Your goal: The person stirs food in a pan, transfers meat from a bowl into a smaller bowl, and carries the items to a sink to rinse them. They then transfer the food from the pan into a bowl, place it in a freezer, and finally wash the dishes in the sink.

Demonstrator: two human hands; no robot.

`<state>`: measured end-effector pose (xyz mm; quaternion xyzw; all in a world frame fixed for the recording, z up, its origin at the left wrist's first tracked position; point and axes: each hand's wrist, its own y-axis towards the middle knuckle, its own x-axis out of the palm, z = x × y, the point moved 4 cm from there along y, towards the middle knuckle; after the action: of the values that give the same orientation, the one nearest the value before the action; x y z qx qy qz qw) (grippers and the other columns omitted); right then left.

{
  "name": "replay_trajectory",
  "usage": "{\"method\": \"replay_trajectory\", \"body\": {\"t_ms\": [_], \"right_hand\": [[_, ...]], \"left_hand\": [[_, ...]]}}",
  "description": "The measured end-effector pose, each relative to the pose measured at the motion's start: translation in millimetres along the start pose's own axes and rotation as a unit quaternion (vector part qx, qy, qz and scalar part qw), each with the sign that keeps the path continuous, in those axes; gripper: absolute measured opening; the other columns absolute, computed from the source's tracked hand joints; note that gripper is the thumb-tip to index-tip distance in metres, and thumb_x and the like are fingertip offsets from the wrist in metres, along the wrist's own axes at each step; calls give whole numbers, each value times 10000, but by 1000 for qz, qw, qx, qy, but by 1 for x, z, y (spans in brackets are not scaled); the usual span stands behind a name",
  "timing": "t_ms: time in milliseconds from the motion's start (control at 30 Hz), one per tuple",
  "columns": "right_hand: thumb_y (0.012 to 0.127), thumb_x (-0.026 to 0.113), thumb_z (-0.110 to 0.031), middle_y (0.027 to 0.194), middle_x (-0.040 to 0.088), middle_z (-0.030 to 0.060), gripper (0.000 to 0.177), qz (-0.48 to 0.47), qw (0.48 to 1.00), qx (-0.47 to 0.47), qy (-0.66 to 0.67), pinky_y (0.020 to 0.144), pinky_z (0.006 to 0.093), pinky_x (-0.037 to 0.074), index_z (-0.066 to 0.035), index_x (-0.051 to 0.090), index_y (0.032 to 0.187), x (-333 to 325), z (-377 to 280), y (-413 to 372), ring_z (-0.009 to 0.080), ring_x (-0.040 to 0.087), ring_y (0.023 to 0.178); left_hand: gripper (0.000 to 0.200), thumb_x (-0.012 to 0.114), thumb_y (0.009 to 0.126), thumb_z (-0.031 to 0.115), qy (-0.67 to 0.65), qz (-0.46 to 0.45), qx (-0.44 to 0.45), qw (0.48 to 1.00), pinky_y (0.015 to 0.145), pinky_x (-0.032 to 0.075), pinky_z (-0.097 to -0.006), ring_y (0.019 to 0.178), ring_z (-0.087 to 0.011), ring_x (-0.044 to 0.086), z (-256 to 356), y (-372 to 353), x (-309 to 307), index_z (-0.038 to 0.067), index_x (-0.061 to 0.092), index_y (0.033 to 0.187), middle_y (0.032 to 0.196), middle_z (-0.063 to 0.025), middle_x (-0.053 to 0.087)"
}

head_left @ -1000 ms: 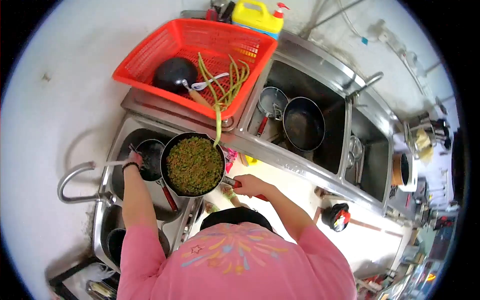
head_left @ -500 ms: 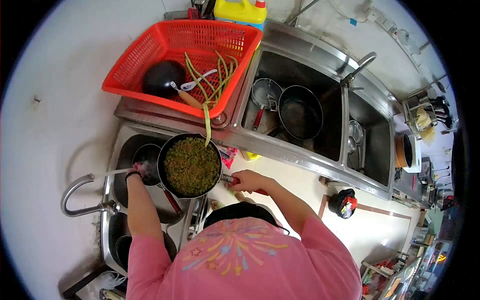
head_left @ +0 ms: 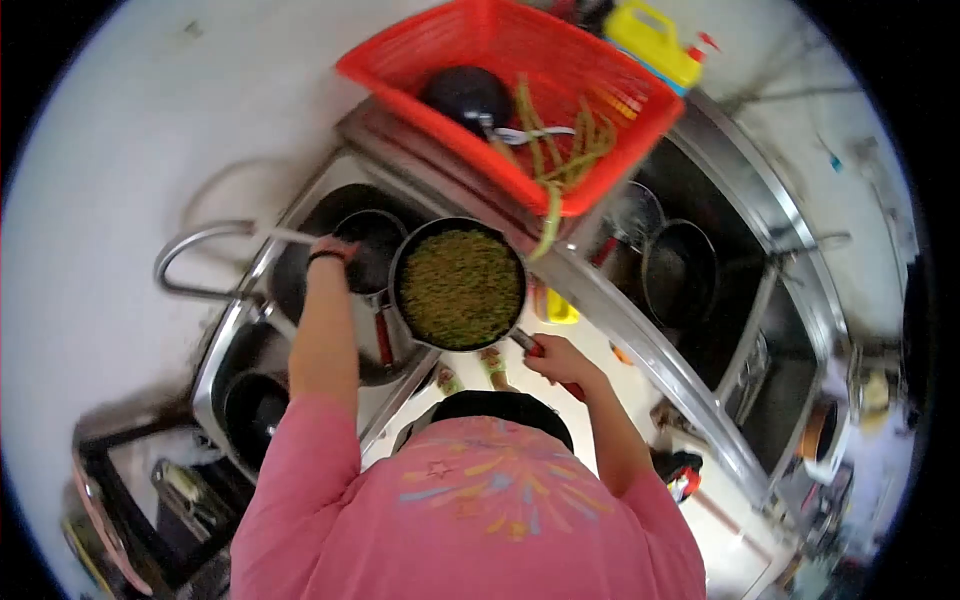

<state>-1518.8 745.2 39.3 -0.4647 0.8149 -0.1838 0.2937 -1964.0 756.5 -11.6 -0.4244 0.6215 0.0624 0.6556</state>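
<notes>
My right hand [head_left: 560,362] is wrapped round the red handle of a frying pan [head_left: 405,325] full of a chopped green and brown food [head_left: 462,287]. The pan is held level at the sink's edge. My left hand [head_left: 336,247], with a dark band at the wrist, is under the water running from the curved tap [head_left: 205,232]. It is at the rim of a dark pan [head_left: 375,262] with a red handle, standing in the sink [head_left: 350,200]. Motion and water blur its fingers.
A red plastic basket [head_left: 420,105] holds a black wok [head_left: 468,100], long beans [head_left: 545,140] and a white spoon. To the right, a second sink [head_left: 700,180] holds a dark frying pan [head_left: 680,275] and another pan. A yellow jug [head_left: 655,45] stands behind the basket.
My view has turned, so the basket and sinks appear shifted and tilted to the right. My left hand stays by the running water, and my right hand keeps its hold on the frying pan.
</notes>
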Motion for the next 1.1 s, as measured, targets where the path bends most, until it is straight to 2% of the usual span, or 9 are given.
{"method": "replay_trajectory", "body": {"t_ms": [33, 100, 200, 367, 533, 633, 833, 933, 1100], "right_hand": [[720, 545, -209, 551, 475, 36, 208, 1, 1000, 10, 11, 395, 257, 396, -18, 488, 782, 2, 5, 3, 118, 466, 417], [720, 549, -204, 549, 472, 32, 200, -15, 1000, 19, 9, 391, 252, 390, -24, 489, 783, 2, 2, 2, 112, 463, 416], [720, 556, -195, 545, 468, 26, 188, -21, 999, 42, 14, 381, 244, 381, -32, 489, 785, 2, -4, 2, 102, 456, 411], [724, 559, -185, 540, 465, 17, 175, -11, 999, 43, 29, 369, 239, 373, -36, 490, 785, 4, -4, 1, 97, 450, 399], [727, 557, -184, 542, 466, 11, 168, -14, 998, 50, 43, 366, 236, 371, -43, 492, 792, 6, 1, 4, 91, 444, 392], [726, 559, -180, 536, 464, 11, 163, -17, 998, 43, 53, 365, 235, 370, -44, 494, 789, 7, 8, 7, 92, 442, 387], [715, 558, -191, 564, 489, 37, 198, -13, 998, 59, 20, 390, 246, 389, -20, 507, 799, 5, -1, 3, 107, 460, 413], [713, 561, -191, 572, 498, 45, 203, -7, 998, 57, 25, 392, 249, 391, -16, 505, 798, 5, 1, 3, 112, 466, 414], [714, 561, -188, 565, 490, 33, 198, -22, 998, 46, 41, 391, 243, 389, -20, 511, 803, 3, -1, 2, 105, 466, 421]], "left_hand": [[711, 426, 700, 640, -7, -3, -24, 1000, 837, 417, -342, 1001, -284, 512, -4, 0, 3, 29, 557, 1039, 1037, -138, 565], [677, 439, 728, 587, -469, -56, -225, 852, 867, 394, -317, 1062, -264, 456, -14, 18, 28, 33, 482, 1114, 1128, -136, 490], [662, 458, 768, 508, -899, -76, -367, 228, 911, 359, -279, 1154, -234, 372, -4, 36, 64, 39, 369, 1227, 1265, -134, 379], [477, 269, 895, 266, -949, -62, -275, 144, 986, 174, -512, 1250, -282, 186, -1, 7, 38, 104, 148, 1326, 1386, -86, 126], [475, 308, 889, 250, -938, -57, -299, 166, 975, 225, -483, 1232, -266, 227, -7, 31, 53, 98, 168, 1317, 1375, -89, 168], [486, 381, 861, 294, -924, -63, -194, 324, 973, 253, -443, 1197, -254, 287, -13, 80, 83, 109, 254, 1292, 1341, -80, 263], [424, 499, 766, 269, -954, -180, -218, 98, 897, 301, -395, 1079, -240, 392, -28, 5, 74, 122, 443, 1160, 1215, -57, 433], [452, 504, 745, 280, -915, -90, -375, 118, 895, 297, -394, 1039, -255, 396, -69, -59, 57, 115, 411, 1156, 1243, -90, 377], [533, 422, 776, 332, -968, -17, -237, 82, 932, 259, -402, 1104, -266, 313, -147, -90, 65, 7, 301, 1181, 1315, -164, 211]]}}
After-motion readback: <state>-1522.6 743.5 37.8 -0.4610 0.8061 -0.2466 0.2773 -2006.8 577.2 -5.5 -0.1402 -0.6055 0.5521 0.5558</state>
